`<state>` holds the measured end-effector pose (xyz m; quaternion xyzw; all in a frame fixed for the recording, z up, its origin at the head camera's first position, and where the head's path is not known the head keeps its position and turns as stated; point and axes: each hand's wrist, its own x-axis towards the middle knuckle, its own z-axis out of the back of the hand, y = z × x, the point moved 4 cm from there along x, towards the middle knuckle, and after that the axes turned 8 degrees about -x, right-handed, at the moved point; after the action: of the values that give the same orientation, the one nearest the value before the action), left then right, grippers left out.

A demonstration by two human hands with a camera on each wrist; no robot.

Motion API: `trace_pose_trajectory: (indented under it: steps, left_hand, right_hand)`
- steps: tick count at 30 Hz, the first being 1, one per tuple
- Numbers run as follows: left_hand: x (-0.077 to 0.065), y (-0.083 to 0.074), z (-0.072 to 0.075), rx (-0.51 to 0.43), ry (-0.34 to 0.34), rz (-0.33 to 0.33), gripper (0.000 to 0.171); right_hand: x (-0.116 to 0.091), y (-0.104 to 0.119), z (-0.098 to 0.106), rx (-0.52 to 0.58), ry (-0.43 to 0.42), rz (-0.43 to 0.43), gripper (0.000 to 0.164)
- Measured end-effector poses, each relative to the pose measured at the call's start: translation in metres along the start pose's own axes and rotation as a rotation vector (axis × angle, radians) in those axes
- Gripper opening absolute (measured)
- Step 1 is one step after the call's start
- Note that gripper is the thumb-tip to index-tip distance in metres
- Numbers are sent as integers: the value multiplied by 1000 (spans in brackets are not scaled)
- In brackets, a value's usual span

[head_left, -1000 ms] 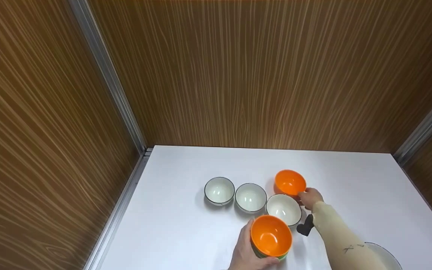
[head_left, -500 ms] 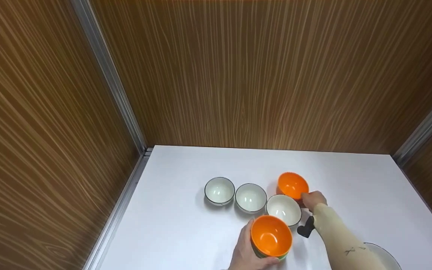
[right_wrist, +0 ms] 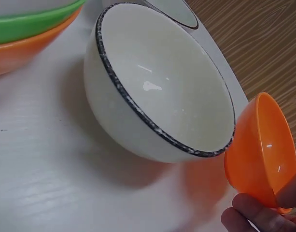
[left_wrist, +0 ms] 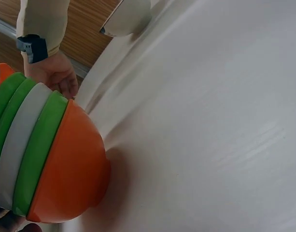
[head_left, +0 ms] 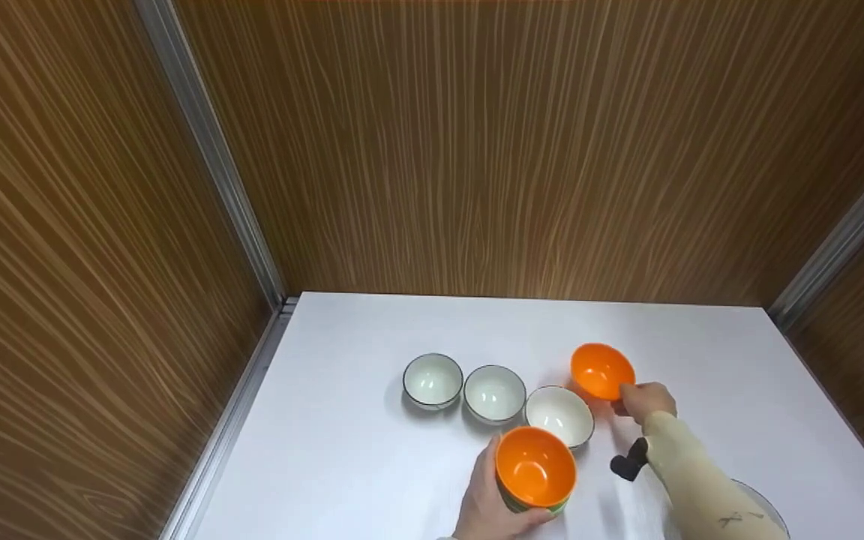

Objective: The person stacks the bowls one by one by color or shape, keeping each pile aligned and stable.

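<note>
My left hand [head_left: 486,499] grips a stack of nested bowls [head_left: 535,466] at the near middle of the table. An orange bowl is on top; in the left wrist view green, greyish-white and orange bowls [left_wrist: 73,166] show in the stack. Beyond it, my right hand [head_left: 649,401] pinches the near right rim of a single orange bowl [head_left: 601,369], tilted in the right wrist view. Beside that bowl stands a white bowl with a dark speckled rim [right_wrist: 162,82]. Two more dark-rimmed pale bowls, a middle one [head_left: 494,394] and a left one [head_left: 433,380], continue the row.
A further pale bowl [head_left: 766,502] is partly hidden behind the right forearm at the lower right. The white table [head_left: 342,450] ends at a wood-grain panel [head_left: 477,150] at the back, with another panel [head_left: 87,262] on the left.
My right hand has moved to the right with the single orange bowl, away from the white bowl. My left hand keeps its grip on the stack. The view has shifted slightly.
</note>
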<state>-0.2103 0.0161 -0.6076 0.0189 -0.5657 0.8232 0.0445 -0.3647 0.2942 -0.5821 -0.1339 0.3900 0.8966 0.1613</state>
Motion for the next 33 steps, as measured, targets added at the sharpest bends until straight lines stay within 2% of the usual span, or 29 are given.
trace_pose_trajectory:
  steps: [4, 10, 14, 20, 26, 33]
  left_hand:
    - [4, 1, 2, -13, 11, 61, 122]
    - [10, 2, 9, -10, 2, 51, 120]
    - [14, 5, 16, -21, 2, 68, 119]
    - [21, 6, 26, 14, 4, 54, 119]
    - [29, 4, 37, 62, 17, 39, 118]
    - [32, 1, 47, 107, 30, -11, 119]
  right_hand:
    - [-7, 3, 16, 6, -23, -2, 58]
    - [-13, 8, 37, 18, -73, 13, 59]
    - [-16, 11, 46, 15, -69, 27, 59]
    - [-24, 25, 58, -59, -56, 132, 52]
    - [-44, 48, 56, -108, -55, 261, 45]
    - [-71, 78, 35, -139, -14, 390, 32]
